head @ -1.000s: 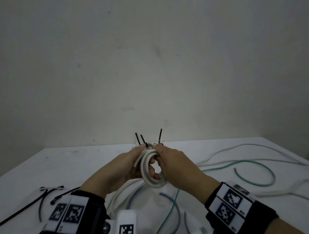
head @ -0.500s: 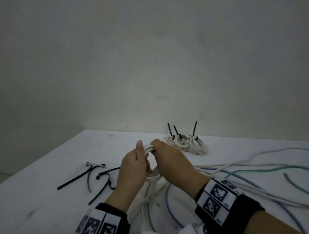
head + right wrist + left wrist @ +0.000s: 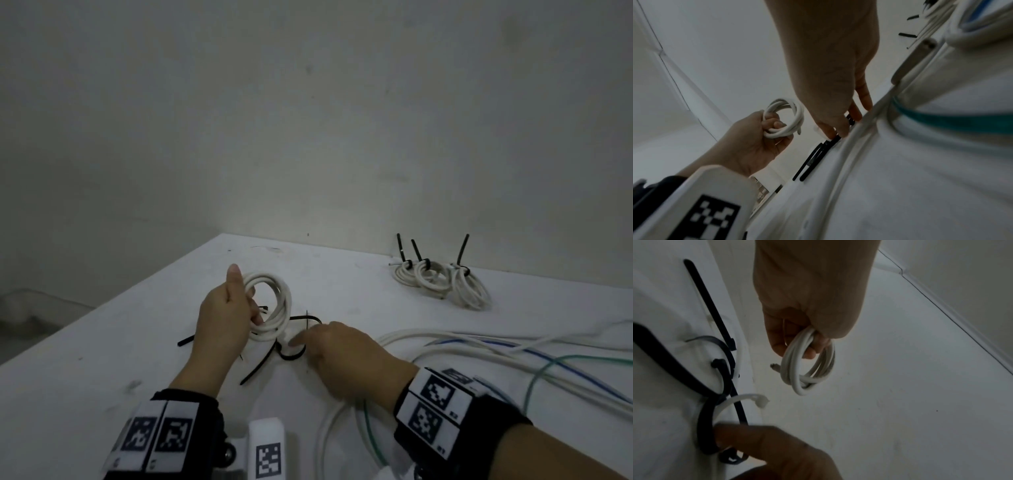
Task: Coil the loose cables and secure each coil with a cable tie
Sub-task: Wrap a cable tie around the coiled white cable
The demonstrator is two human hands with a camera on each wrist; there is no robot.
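Note:
My left hand point(image 3: 226, 318) grips a small white cable coil point(image 3: 279, 308) and holds it upright just above the table; the wrist views show its fingers curled through the loops of this coil point(image 3: 807, 366) point(image 3: 789, 120). My right hand point(image 3: 301, 341) reaches down with straight fingers to the loose black cable ties point(image 3: 260, 366) lying on the table below the coil. Its fingertips point(image 3: 838, 131) touch one curved black tie point(image 3: 705, 426). A white tie point(image 3: 748, 398) lies among the black ones.
Three white coils point(image 3: 442, 284), each bound with a black tie, sit at the back right by the wall. Loose white, blue and green cables point(image 3: 479, 346) sprawl over the right side of the white table point(image 3: 102, 359). The table's left edge is close.
My right hand has let go of the coil and dropped to the black ties. The left hand now holds the coil alone. The view has swung left and down.

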